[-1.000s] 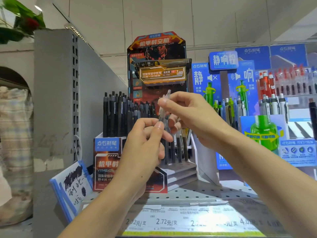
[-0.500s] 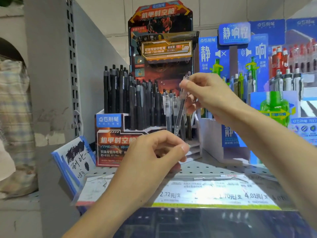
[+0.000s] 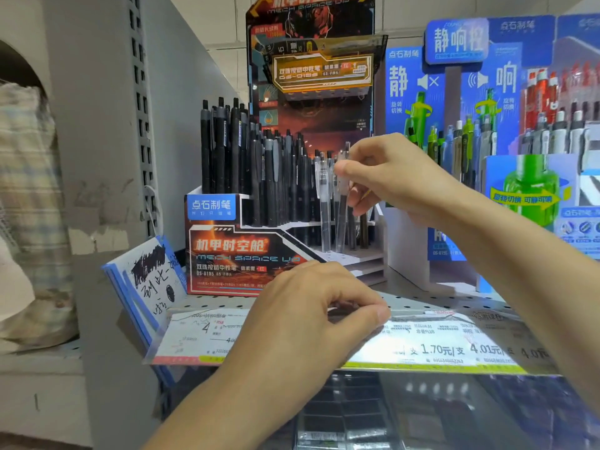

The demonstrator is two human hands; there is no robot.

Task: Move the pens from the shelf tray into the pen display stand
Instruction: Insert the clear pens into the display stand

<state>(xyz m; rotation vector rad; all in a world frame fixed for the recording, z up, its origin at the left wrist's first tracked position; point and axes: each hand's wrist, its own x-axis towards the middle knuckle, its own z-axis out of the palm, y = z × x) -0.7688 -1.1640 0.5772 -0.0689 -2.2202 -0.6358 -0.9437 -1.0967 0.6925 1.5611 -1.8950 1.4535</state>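
— Where's the pen?
— The right hand pinches a clear pen upright near its top, its tip down at the front right steps of the display stand, beside another clear pen standing there.
— And the left hand?
— Loosely curled, holding nothing, low over the shelf's front edge by the price strip.

Blue pen display at right, price label strip along shelf edge, scribbled test pad, grey upright
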